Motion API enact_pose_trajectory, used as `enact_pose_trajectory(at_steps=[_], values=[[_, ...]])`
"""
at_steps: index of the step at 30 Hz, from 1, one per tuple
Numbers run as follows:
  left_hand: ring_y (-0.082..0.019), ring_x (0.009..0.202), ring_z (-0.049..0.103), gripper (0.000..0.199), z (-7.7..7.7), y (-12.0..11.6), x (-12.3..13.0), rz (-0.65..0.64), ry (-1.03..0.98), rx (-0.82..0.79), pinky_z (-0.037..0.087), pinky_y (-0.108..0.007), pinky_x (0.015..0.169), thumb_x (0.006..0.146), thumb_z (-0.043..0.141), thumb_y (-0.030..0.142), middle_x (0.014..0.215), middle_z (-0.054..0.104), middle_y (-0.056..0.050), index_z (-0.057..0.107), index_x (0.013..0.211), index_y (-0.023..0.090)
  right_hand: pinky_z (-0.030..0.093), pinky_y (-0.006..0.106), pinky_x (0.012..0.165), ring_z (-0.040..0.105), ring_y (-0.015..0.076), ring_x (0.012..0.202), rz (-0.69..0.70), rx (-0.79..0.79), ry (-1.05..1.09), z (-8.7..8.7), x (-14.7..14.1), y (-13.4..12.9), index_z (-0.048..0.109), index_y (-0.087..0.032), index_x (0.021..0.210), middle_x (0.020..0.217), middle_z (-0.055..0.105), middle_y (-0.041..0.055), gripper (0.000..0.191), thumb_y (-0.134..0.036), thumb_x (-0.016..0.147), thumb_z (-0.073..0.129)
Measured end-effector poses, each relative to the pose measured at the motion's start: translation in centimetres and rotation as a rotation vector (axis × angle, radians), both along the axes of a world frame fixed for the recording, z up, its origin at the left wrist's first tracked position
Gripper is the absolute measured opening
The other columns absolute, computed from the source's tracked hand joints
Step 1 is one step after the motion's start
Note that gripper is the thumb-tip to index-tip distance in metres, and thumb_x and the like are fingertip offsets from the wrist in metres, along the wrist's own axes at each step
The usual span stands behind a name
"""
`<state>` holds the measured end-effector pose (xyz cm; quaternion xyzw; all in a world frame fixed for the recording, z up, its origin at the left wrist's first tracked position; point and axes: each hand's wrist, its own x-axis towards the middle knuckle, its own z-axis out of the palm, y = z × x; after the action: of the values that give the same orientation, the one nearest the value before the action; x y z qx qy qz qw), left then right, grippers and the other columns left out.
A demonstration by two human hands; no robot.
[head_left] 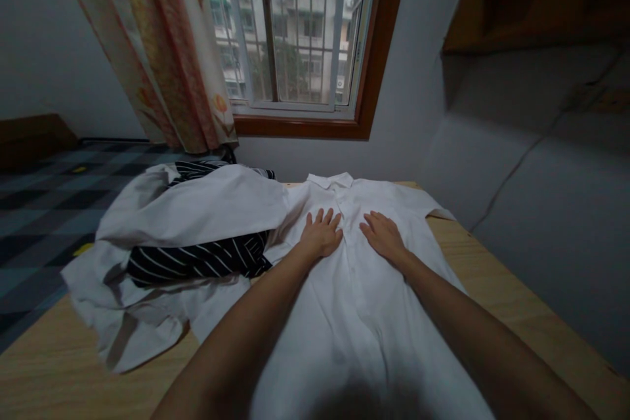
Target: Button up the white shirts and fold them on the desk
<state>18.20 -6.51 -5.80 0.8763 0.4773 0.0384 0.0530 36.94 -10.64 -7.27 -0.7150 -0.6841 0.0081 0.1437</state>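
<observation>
A white button-up shirt [344, 289] lies spread front side up on the wooden table, its collar toward the window. My left hand [321, 233] rests flat on the chest of the shirt, left of the button line, with fingers spread. On the other side of the buttons, my right hand [382, 235] lies on the cloth with its fingers stretched out. Neither hand grips anything. Creases run down the shirt's front below my hands. Its left-side sleeve meets a heap of other clothes; the right-side sleeve reaches the table's edge.
Left of the shirt, a heap of white cloth [221, 203] lies over a black-and-white striped garment [197, 261]. The wooden table [492, 282] borders a wall on the right. A checked bed cover [39, 223], a curtain [167, 46] and a barred window stand beyond; a shelf hangs upper right.
</observation>
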Motion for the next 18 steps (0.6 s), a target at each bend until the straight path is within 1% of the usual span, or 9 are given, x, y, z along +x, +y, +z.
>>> enact_pose_trajectory(at_steps=[3, 5, 7, 9, 11, 13, 15, 16, 18], values=[[-0.035, 0.144, 0.019, 0.055, -0.2, -0.1, 0.0, -0.006, -0.032, 0.034, 0.016, -0.059, 0.112, 0.095, 0.031, 0.040, 0.157, 0.026, -0.011, 0.032, 0.147, 0.020, 0.025, 0.047, 0.113, 0.032, 0.0265, 0.140, 0.167, -0.001, -0.005, 0.1, -1.1, -4.3, 0.046, -0.014, 0.140, 0.150, 0.039, 0.0163, 0.049, -0.038, 0.097, 0.040], [-0.034, 0.140, 0.028, 0.049, -0.2, -0.3, -0.1, -0.011, -0.070, 0.097, 0.020, -0.056, 0.111, 0.095, 0.035, 0.036, 0.151, 0.036, -0.012, 0.041, 0.140, 0.018, 0.023, 0.050, 0.114, 0.029, 0.0274, 0.141, 0.305, -0.045, -0.012, 0.0, -1.5, -8.1, 0.042, -0.018, 0.143, 0.152, 0.036, 0.0136, 0.053, -0.041, 0.095, 0.044], [-0.030, 0.131, 0.039, 0.040, 0.1, -0.6, 0.0, -0.017, -0.102, 0.167, 0.027, -0.050, 0.107, 0.094, 0.039, 0.031, 0.139, 0.049, -0.014, 0.050, 0.129, 0.017, 0.021, 0.052, 0.115, 0.026, 0.0259, 0.143, 0.415, -0.083, -0.006, 0.0, -1.3, -11.7, 0.038, -0.023, 0.146, 0.154, 0.033, 0.0102, 0.054, -0.040, 0.095, 0.045], [-0.027, 0.121, 0.046, 0.032, 0.5, -1.0, 0.1, -0.039, -0.117, 0.231, 0.032, -0.045, 0.103, 0.092, 0.042, 0.025, 0.127, 0.057, -0.014, 0.055, 0.119, 0.017, 0.020, 0.051, 0.116, 0.024, 0.0237, 0.144, 0.472, -0.107, 0.013, 0.2, -0.4, -14.8, 0.036, -0.026, 0.147, 0.155, 0.031, 0.0079, 0.053, -0.036, 0.096, 0.043], [-0.027, 0.116, 0.047, 0.027, 1.3, -1.9, 0.1, -0.086, -0.106, 0.279, 0.034, -0.043, 0.099, 0.091, 0.043, 0.021, 0.121, 0.059, -0.014, 0.057, 0.114, 0.017, 0.021, 0.052, 0.116, 0.025, 0.0228, 0.143, 0.477, -0.133, 0.041, 0.6, 0.8, -17.2, 0.037, -0.027, 0.147, 0.154, 0.032, 0.0074, 0.050, -0.033, 0.097, 0.039], [-0.027, 0.113, 0.048, 0.025, 2.3, -3.4, -0.3, -0.179, -0.086, 0.302, 0.035, -0.042, 0.095, 0.091, 0.043, 0.020, 0.119, 0.059, -0.013, 0.059, 0.110, 0.017, 0.024, 0.054, 0.115, 0.030, 0.0240, 0.141, 0.439, -0.125, 0.067, 1.2, 1.8, -19.3, 0.042, -0.026, 0.143, 0.151, 0.038, 0.0085, 0.046, -0.034, 0.098, 0.037], [-0.026, 0.107, 0.050, 0.022, 3.5, -6.1, -1.3, -0.318, -0.083, 0.289, 0.036, -0.040, 0.091, 0.092, 0.042, 0.024, 0.113, 0.061, -0.012, 0.061, 0.103, 0.017, 0.028, 0.057, 0.112, 0.035, 0.0277, 0.139, 0.429, -0.053, 0.068, 1.5, 2.1, -21.4, 0.044, -0.027, 0.142, 0.148, 0.043, 0.0104, 0.048, -0.041, 0.096, 0.042], [-0.025, 0.102, 0.052, 0.023, 4.1, -7.9, -2.1, -0.401, -0.091, 0.269, 0.036, -0.039, 0.088, 0.093, 0.043, 0.029, 0.109, 0.062, -0.011, 0.062, 0.099, 0.017, 0.031, 0.057, 0.111, 0.038, 0.0297, 0.137, 0.470, 0.004, 0.055, 1.5, 2.0, -22.3, 0.043, -0.027, 0.143, 0.147, 0.045, 0.0111, 0.052, -0.043, 0.093, 0.048], [-0.024, 0.091, 0.053, 0.031, 5.1, -11.8, -4.1, -0.573, -0.100, 0.199, 0.037, -0.038, 0.080, 0.091, 0.047, 0.045, 0.097, 0.063, -0.010, 0.062, 0.091, 0.018, 0.037, 0.053, 0.108, 0.046, 0.0301, 0.131, 0.627, 0.128, 0.009, 1.0, 1.2, -23.9, 0.042, -0.034, 0.142, 0.141, 0.052, 0.0086, 0.059, -0.040, 0.087, 0.060]])
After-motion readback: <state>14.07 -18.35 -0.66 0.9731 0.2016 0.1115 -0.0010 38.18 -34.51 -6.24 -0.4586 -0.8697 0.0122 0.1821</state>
